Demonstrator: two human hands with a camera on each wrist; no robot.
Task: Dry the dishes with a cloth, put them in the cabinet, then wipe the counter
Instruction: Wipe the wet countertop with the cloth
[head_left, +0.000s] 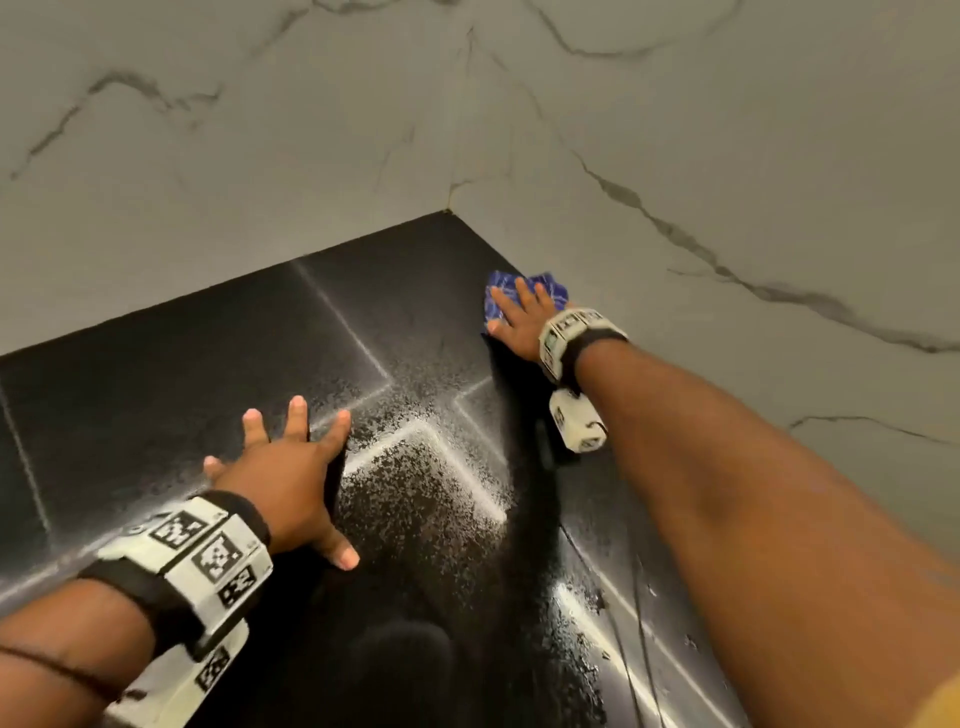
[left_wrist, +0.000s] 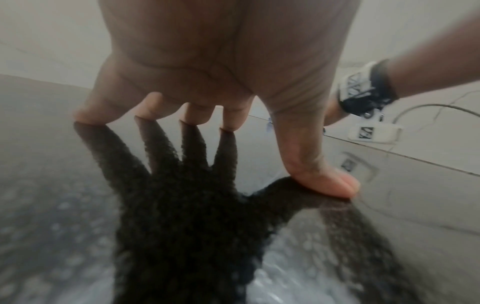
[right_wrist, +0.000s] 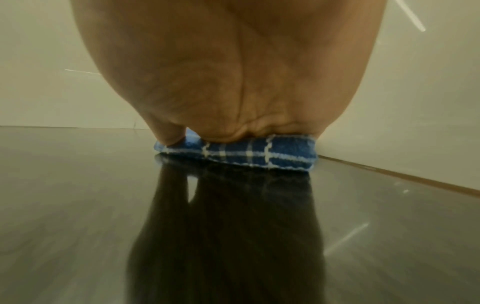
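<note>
Bracing nearest us, the left hand (head_left: 291, 467) spreads its fingers (left_wrist: 231, 121) straight, tips planted on the glossy black counter (head_left: 156, 374), holding nothing. Farther out, the right arm stretches toward the corner, right hand (head_left: 519, 317) flat with straight fingers pressing the folded blue checked cloth (right_wrist: 259, 154) beside the marble wall (head_left: 727, 156); its long axis I cannot tell.

We see a folded blue terry cloth (right_wrist: 259, 153) crossed by white and pale-blue check lines. Under it lies the glossy black stone surface (head_left: 182, 374), speckled grey-white where light strikes. Behind we have pale grey-white marble wall panels (head_left: 727, 156) with dark grey veins. The white wristbands (head_left: 208, 561) carry black-and-white square marker patterns on black straps.
</note>
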